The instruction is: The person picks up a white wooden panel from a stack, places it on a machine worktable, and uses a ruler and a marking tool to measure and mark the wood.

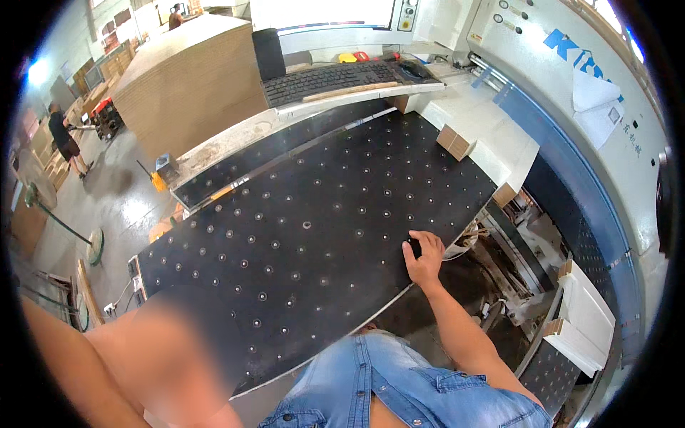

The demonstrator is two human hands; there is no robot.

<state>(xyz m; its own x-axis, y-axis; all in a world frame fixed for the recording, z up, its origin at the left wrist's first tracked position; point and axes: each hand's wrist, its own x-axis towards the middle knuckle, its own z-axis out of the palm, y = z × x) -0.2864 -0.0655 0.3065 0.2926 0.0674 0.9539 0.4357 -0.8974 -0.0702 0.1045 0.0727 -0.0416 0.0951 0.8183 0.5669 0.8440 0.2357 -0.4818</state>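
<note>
My right hand point(426, 258) lies on the near right edge of a black table point(321, 207) dotted with rows of small round light nozzles. Its thumb stands apart from the fingers, which rest on the surface; a dark patch shows between thumb and index finger, and I make out no held object there. A bare arm point(71, 371) comes in at the lower left, beside a large blurred shape that covers the table's near left corner. My left hand does not show.
Across the far side are a keyboard point(328, 82), a mouse point(414, 69) and a monitor point(325, 11). A brown block point(454, 143) sits at the table's far right. Stacked boards point(193, 89) stand beyond; a white-and-blue machine point(571, 128) rises right. A person point(63, 139) is on the floor far left.
</note>
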